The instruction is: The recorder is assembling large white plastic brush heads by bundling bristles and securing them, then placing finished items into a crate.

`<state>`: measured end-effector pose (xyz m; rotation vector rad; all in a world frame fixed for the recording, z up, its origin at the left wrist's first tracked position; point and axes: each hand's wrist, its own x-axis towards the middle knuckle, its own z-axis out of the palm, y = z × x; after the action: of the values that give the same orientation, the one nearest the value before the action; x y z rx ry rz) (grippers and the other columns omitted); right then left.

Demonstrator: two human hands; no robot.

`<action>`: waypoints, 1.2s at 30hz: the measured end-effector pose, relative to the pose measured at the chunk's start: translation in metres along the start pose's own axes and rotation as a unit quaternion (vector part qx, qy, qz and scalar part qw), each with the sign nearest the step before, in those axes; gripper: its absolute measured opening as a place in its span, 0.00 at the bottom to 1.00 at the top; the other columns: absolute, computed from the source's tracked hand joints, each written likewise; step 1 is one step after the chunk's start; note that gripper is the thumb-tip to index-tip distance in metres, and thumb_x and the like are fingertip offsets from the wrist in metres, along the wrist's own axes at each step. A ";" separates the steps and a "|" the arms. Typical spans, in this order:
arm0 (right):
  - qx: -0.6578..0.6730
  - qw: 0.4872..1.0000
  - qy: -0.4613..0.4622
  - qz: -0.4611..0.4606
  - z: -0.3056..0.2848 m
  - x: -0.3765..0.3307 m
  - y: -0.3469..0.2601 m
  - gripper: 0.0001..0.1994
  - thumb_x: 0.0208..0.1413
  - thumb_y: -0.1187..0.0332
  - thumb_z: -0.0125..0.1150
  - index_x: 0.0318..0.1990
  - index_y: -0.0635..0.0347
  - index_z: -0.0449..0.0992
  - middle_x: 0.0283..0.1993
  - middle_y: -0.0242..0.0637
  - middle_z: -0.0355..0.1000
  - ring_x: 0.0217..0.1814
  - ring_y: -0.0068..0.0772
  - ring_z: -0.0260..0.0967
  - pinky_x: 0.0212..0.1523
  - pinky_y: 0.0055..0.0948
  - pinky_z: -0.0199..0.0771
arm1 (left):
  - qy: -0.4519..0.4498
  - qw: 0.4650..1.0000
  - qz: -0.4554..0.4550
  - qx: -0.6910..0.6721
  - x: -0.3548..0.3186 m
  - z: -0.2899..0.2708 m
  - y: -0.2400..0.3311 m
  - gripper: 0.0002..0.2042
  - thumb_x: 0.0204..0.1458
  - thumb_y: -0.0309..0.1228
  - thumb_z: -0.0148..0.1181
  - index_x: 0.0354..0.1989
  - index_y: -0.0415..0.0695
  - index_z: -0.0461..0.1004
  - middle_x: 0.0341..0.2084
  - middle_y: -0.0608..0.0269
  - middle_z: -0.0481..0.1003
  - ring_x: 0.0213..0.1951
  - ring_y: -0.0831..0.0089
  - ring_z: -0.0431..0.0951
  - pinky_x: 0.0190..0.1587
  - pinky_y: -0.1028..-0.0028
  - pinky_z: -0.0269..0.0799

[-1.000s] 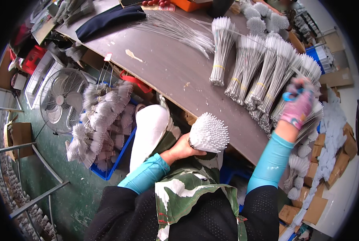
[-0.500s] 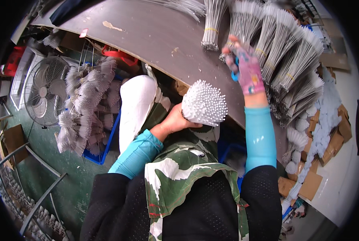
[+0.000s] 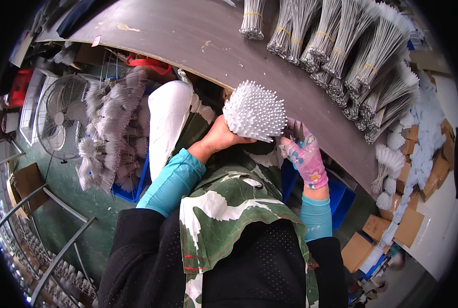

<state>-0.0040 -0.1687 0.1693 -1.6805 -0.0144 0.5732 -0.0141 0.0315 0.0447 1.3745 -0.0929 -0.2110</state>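
Note:
My left hand [image 3: 220, 137] is wrapped around a thick bundle of thin stems with white bead-like tips [image 3: 255, 110]. The tips fan out in a dome facing up, and the lower part of the bundle is hidden by the hand and my lap. Just to its right is my right hand [image 3: 307, 158], in a pink floral glove with bare fingertips. It is closed on a small pair of scissors [image 3: 299, 132] whose dark blades point upward; bits of blue handle show at the fingers. The blades are close to the bundle's right side; whether they touch it I cannot tell.
Several tied bundles of thin wires [image 3: 336, 46] lie on the brown table [image 3: 188, 41] at the far right. To the left are a fan [image 3: 60, 119] and white-tipped bundles [image 3: 108, 120] in a blue crate [image 3: 131, 192]. Cardboard boxes [image 3: 375, 227] are at the right.
My right hand has come down and left from the tied bundles on the table to beside the held bundle. The scissor blades now show. The left hand keeps its hold.

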 end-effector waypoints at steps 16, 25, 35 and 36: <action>-0.039 0.982 -0.100 0.157 -0.010 -0.022 -0.039 0.25 0.62 0.49 0.40 0.44 0.66 0.73 0.23 0.26 0.67 0.19 0.10 0.54 0.20 0.11 0.52 | 0.044 0.998 -0.003 -0.035 -0.004 0.008 -0.007 0.25 0.33 0.26 0.73 0.44 0.40 0.73 0.40 0.65 0.77 0.43 0.78 0.74 0.48 0.75 0.68; -0.008 0.990 -0.087 0.112 -0.001 -0.023 -0.039 0.18 0.59 0.54 0.51 0.40 0.62 0.74 0.24 0.25 0.66 0.23 0.12 0.58 0.23 0.11 0.56 | 0.073 0.996 -0.005 0.059 -0.006 0.010 -0.006 0.26 0.34 0.30 0.73 0.45 0.41 0.72 0.38 0.61 0.78 0.42 0.76 0.76 0.46 0.74 0.70; -0.267 0.937 0.050 -0.218 0.027 -0.009 -0.029 0.14 0.39 0.79 0.66 0.37 0.59 0.75 0.32 0.34 0.67 0.30 0.28 0.69 0.29 0.25 0.69 | 0.062 0.997 -0.016 0.034 -0.007 0.009 -0.008 0.26 0.32 0.31 0.74 0.43 0.40 0.73 0.38 0.60 0.78 0.42 0.74 0.77 0.47 0.73 0.70; -0.267 0.937 0.050 -0.220 0.025 -0.007 -0.029 0.14 0.39 0.79 0.66 0.37 0.59 0.75 0.32 0.34 0.67 0.30 0.28 0.69 0.29 0.25 0.69 | 0.063 0.997 -0.015 0.035 -0.007 0.008 -0.007 0.26 0.32 0.31 0.74 0.43 0.40 0.73 0.38 0.60 0.78 0.42 0.74 0.77 0.47 0.73 0.70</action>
<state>-0.0108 -0.1417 0.1965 -2.1442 -0.5013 0.1415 -0.0228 0.0237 0.0402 1.4558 0.0254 -0.1457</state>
